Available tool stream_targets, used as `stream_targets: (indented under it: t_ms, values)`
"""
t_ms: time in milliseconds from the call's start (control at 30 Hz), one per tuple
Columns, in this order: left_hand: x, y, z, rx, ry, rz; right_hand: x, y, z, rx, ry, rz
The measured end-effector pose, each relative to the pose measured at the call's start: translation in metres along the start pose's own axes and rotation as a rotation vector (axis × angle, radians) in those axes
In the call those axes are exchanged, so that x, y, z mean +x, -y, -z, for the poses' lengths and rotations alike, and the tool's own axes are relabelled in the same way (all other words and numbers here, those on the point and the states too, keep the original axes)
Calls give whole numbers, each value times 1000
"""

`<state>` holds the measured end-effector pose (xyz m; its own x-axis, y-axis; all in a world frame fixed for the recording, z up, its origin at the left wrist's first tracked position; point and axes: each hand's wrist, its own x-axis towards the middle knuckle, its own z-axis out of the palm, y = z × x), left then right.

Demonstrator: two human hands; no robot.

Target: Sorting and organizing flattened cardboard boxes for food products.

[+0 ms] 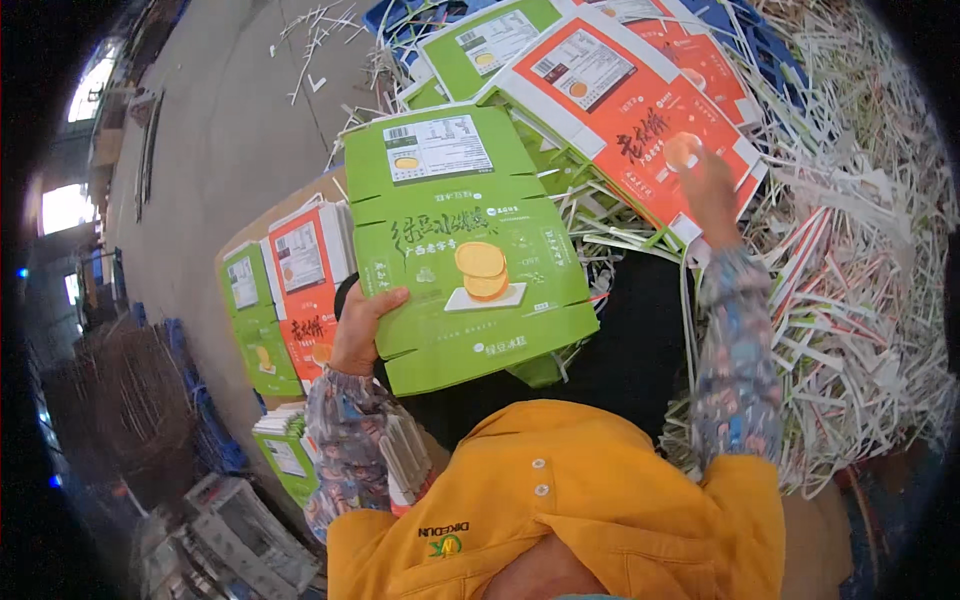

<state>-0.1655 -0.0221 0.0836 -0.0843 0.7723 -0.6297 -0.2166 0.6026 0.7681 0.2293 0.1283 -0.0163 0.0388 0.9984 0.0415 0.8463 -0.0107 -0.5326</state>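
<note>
My left hand (365,325) grips a green printed carton blank (430,345) by its left edge, thumb on top. The blank lies flat and unfolded, tilted in front of my lap, with slots cut along its sides. Over the lower right of an orange carton blank (600,125) is my right hand (708,195), its fingers curled. What they hold, if anything, is hidden. That orange blank lies on a pile with other green blanks (490,45) and orange blanks (690,60).
Heaps of shredded paper trim strips (850,270) cover the right side. To my left stand stacks of green blanks (250,320) and orange blanks (300,260) on cardboard. A blue pallet (790,90) shows under the far pile. Grey concrete floor (220,120) lies far left, with scattered strips.
</note>
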Motion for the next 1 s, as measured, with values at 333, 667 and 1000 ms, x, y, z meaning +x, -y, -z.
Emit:
stream_targets:
  t_ms: [333,667,1000]
  values:
    - [-3,-73,-2,371,0,21,68,54,-189,-350,292,32]
    - [-130,-120,61,550,-93,285,73,50,-185,-384,283,41]
    - [-221,-89,70,424,-426,-178,72,40,-185,172,143,200]
